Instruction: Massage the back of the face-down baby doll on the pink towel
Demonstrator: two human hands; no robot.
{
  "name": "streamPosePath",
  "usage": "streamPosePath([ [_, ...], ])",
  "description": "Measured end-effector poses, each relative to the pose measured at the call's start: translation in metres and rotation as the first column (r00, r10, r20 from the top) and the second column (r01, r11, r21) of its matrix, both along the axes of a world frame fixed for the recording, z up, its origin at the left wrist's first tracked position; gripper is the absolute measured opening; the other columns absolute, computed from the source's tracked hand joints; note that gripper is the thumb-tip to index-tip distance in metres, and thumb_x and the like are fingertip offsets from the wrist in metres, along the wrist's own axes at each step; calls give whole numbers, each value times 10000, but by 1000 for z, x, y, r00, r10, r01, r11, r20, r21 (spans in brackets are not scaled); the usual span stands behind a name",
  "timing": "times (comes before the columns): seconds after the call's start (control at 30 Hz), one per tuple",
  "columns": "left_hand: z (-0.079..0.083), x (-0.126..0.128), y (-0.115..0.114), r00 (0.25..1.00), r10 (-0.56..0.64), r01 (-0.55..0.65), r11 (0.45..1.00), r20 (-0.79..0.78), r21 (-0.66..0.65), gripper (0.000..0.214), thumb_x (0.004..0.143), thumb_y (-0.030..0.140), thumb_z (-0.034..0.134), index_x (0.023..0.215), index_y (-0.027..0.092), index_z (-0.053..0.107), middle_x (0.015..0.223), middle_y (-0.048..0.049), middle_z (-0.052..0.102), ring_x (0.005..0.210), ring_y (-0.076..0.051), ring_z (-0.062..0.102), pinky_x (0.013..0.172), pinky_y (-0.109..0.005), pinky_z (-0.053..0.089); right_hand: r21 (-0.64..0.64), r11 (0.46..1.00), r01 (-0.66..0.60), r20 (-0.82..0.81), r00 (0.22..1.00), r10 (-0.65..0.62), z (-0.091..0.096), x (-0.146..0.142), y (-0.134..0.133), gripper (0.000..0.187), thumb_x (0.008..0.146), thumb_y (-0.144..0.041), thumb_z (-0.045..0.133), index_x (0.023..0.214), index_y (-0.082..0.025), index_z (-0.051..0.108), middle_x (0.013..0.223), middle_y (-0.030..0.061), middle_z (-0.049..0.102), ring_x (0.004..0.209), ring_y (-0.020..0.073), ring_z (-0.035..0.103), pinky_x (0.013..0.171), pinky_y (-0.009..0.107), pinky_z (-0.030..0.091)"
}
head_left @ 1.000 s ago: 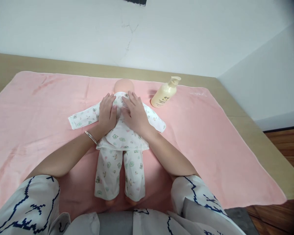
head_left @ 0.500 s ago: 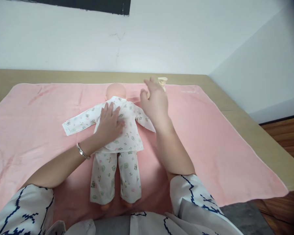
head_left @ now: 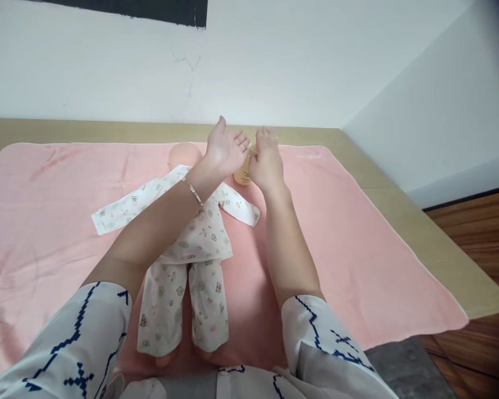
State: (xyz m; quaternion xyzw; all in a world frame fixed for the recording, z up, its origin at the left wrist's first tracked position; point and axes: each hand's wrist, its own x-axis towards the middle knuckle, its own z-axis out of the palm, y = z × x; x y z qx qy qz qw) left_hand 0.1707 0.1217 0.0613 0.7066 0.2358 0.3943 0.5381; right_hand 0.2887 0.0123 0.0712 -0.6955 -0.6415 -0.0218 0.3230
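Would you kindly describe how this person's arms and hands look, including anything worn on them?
The left hand and right hand are both ungloved. A slim, silver-toned bracelet circles the left wrist; none shows on the right. The left sleeve and right sleeve are loose and whitish, with jagged dark blue lines and motifs, leaving the forearms bare.

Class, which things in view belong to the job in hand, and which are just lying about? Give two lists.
Job in hand:
yellow bottle, partly hidden behind the right hand
left hand, palm up, beside the bottle
clothed doll, partly hidden from view
pink blanket, beneath doll and bottle

Just about:
bangle, worn
dark strip, top left
table
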Motion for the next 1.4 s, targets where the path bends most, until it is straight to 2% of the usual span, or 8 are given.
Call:
streamPosePath([
  [0.2, 4, 21, 8, 985, -40, 57, 993, 166, -100, 807, 1006, 621, 59, 1347, 96, 569, 1434, -195, 545, 1567, -304, 258, 1198, -570, 372, 60, 998, 1, 27, 1000, -2, -4, -2, 2, 521, 1005, -243, 314, 1508, -194, 440, 1569, 118, 443, 1504, 281, 336, 1248, 569, 288],
  [0.43, 15, -4, -17, 980, -39, 98, 946, 193, -308, 799, 986, 658, 97, 1365, 127, 559, 1476, -193, 531, 1548, -333, 301, 1170, -595, 399, 27, 999, 37, 111, 993, -40, -4, -3, 2, 563, 932, -250, 432, 1482, -125, 435, 1568, 180, 425, 1509, 331, 312, 1236, 572, 289],
  [0.77, 8, -118, -65, 992, 128, -128, 992, 11, 14, 758, 1023, 599, 27, 1400, 219, 564, 1404, -124, 625, 1498, -325, 408, 1191, -614, 382, 20, 987, 156, 97, 983, -158, -10, -15, 14, 584, 821, -225, 541, 1400, -172, 492, 1555, 168, 416, 1487, 342, 327, 1190, 569, 363],
  [0.93, 10, -159, -81, 996, 93, -93, 995, -3, 39, 817, 1002, 620, -66, 1532, 217, 407, 1469, -122, 575, 1445, -319, 485, 1152, -582, 459, 5, 982, 189, 66, 980, -189, -12, -19, 17, 527, 788, -205, 541, 1310, -131, 561, 1568, 194, 377, 1509, 330, 287, 1229, 544, 306],
  [1.1, 19, -175, -88, 998, 33, -27, 993, 47, -112, 834, 991, 629, -79, 1539, 209, 389, 1498, -113, 554, 1411, -303, 528, 1160, -539, 488, 23, 989, 147, -23, 989, -146, -11, -12, 16, 550, 773, -239, 546, 1313, -135, 574, 1574, 179, 410, 1512, 322, 317, 1244, 557, 289],
  [1.23, 19, -177, -90, 995, 84, -75, 980, 46, -183, 735, 1032, 542, -3, 1501, 202, 450, 1461, -113, 594, 1385, -308, 556, 1174, -566, 466, 54, 983, 178, -170, 971, -166, -4, -18, 10, 561, 793, -243, 540, 1343, -146, 583, 1592, 172, 420, 1553, 314, 260, 1257, 565, 255],
  [1.33, 16, -168, -95, 990, 143, -141, 978, -1, -153, 690, 1050, 431, 19, 1456, 168, 510, 1386, -130, 655, 1356, -311, 584, 1173, -582, 462, 166, 958, 234, -227, 954, -194, 7, -50, -7, 472, 882, -218, 419, 1311, -150, 604, 1518, 169, 511, 1504, 296, 375, 1237, 566, 297],
  [1.4, 19, -162, -105, 991, 134, -135, 986, -18, -100, 696, 1054, 437, 30, 1396, 154, 567, 1343, -133, 683, 1365, -314, 576, 1182, -565, 463, 207, 978, 39, -127, 992, -13, 16, -85, -25, 490, 969, -237, 310, 1407, -207, 527, 1555, 128, 471, 1497, 272, 392, 1209, 591, 337],
])
